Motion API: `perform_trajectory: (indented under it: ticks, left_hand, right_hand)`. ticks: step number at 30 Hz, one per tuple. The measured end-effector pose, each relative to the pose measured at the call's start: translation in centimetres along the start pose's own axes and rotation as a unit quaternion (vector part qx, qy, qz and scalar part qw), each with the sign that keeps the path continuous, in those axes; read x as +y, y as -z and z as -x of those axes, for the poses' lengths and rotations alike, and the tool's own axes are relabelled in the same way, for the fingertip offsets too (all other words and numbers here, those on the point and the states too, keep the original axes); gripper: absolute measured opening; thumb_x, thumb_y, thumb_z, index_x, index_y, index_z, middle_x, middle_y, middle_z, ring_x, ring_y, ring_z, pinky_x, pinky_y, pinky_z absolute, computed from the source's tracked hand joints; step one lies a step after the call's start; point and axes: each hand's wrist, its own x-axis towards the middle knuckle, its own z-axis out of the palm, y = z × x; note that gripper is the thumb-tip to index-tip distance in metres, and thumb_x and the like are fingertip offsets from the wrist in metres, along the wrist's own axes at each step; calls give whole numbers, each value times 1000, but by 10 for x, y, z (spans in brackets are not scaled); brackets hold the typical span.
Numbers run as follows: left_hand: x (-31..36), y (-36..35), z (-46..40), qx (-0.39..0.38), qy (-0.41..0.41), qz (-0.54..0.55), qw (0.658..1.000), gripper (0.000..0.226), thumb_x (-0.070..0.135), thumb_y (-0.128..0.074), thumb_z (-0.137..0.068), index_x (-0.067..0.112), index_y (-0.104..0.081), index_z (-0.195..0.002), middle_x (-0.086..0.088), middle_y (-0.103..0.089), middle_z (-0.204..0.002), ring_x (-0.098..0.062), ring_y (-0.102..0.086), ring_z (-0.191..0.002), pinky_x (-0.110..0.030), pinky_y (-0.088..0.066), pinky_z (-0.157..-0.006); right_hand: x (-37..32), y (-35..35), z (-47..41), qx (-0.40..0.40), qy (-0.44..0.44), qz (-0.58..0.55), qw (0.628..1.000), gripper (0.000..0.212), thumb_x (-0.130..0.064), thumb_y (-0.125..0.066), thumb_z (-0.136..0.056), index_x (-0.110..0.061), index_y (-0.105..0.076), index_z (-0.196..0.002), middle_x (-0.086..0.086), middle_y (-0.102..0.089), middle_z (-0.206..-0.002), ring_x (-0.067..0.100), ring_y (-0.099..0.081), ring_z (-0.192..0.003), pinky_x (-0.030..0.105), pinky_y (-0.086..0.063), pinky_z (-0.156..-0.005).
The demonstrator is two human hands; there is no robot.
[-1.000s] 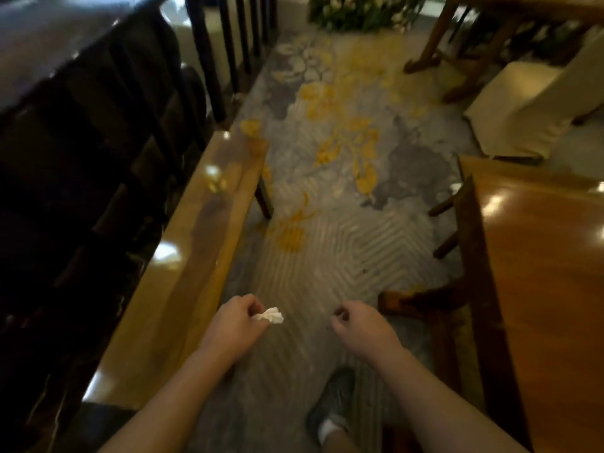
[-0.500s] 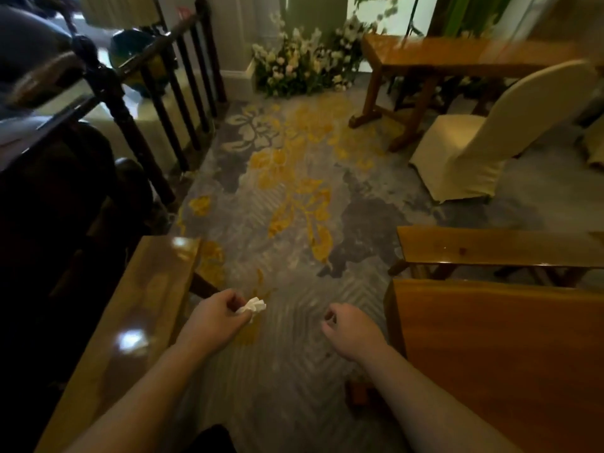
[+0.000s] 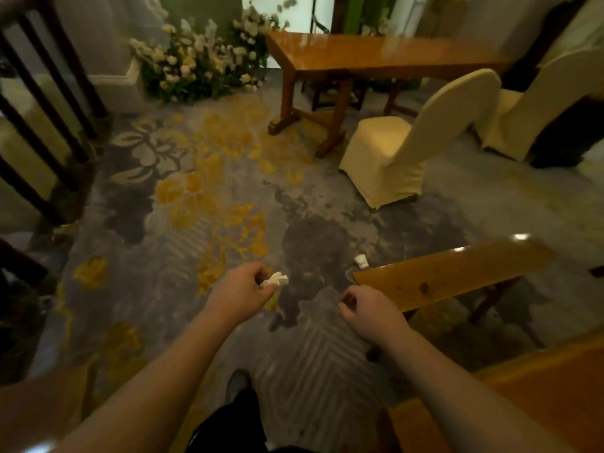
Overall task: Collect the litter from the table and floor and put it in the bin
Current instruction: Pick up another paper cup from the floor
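My left hand is closed on a crumpled white tissue, held out over the patterned carpet. My right hand hovers to its right with the fingers curled in; a small dark bit seems pinched at the fingertips, but I cannot make it out. A small white scrap of litter lies on the carpet just beyond the near end of a wooden bench. No bin is in view.
A wooden table stands at the back with two cream-covered chairs to its right. White flowers sit at the far wall. A dark railing runs along the left. Another wooden surface fills the lower right. My shoe shows below.
The view has lifted and swung right: the left bench has dropped out of sight, the far table and chairs have come closer, and the scrap by the bench has appeared. Both hands keep their pose.
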Motion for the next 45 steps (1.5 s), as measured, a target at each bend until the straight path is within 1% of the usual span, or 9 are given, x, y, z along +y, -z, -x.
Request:
perform_trajectory:
  ticks: [8,13,16,22,28,33,38,41,45]
  left_hand:
    - [48,34,-207,-83,-81,-57,992,17,40,-69,-82,25,-65,-89,5,-68,-87,-18,-63,-79,-31,-45,-62]
    - [86,9,-314,-129,-118,-76,982,18,42,-68,-83,25,-62,-87,6,-66,-83,-15,-60,-72,-31,-45,-56]
    - [102,-16,-380,-148,-133,-96,975,17,42,-69,-83,26,-61,-85,4,-66,-84,-17,-62,-74,-33,-47,-59]
    - [126,-70,-515,-191,-96,-142,967,17,41,-68,-82,28,-58,-81,3,-66,-81,-20,-62,-75,-38,-51,-62]
    - [134,-139,-617,-228,-56,-135,963,17,42,-67,-81,27,-60,-84,6,-64,-80,-17,-59,-69,-32,-39,-53]
    - [100,-243,-708,-283,-60,-142,947,15,42,-68,-82,30,-60,-86,7,-61,-82,-16,-58,-73,-30,-38,-58]
    - [39,-373,-787,-352,-126,-152,915,17,39,-70,-82,25,-66,-90,0,-68,-90,-22,-65,-80,-32,-46,-63]
    - [-5,-438,-831,-363,-154,-154,906,17,39,-71,-81,26,-67,-90,-1,-70,-91,-23,-67,-81,-34,-51,-67]
    - [-66,-503,-871,-359,-172,-155,904,18,40,-71,-82,26,-66,-91,0,-70,-93,-20,-65,-82,-33,-50,-68]
  right_hand:
    - [12,60,-133,13,-104,-53,993,22,-46,-55,-90,-30,-64,-100,-4,-62,-99,15,-60,-89,35,-54,-72]
    - [56,74,-209,32,-145,-80,986,22,-41,-57,-89,-24,-66,-99,1,-64,-99,22,-62,-92,34,-48,-71]
    - [96,73,-267,2,-171,-102,980,19,-40,-56,-91,-23,-63,-95,1,-62,-94,25,-62,-91,35,-48,-68]
    - [191,66,-399,-58,-205,-129,968,23,-38,-54,-93,-19,-64,-101,11,-66,-106,32,-62,-95,39,-51,-71]
    - [260,40,-488,-107,-268,-163,943,21,-34,-55,-92,-19,-66,-101,10,-68,-108,31,-63,-100,38,-51,-78]
    - [325,-39,-566,-132,-323,-174,921,27,-34,-52,-93,-16,-63,-110,13,-65,-115,34,-61,-105,43,-52,-85]
    - [402,-158,-644,-146,-380,-182,895,48,-36,-57,-90,-12,-52,-131,18,-56,-127,39,-55,-115,49,-48,-95]
    - [449,-234,-688,-162,-401,-186,882,54,-34,-61,-89,-8,-49,-134,20,-52,-132,41,-50,-121,49,-44,-100]
    - [498,-324,-731,-167,-439,-179,864,77,-32,-73,-84,-9,-34,-146,22,-40,-144,43,-40,-132,51,-38,-107]
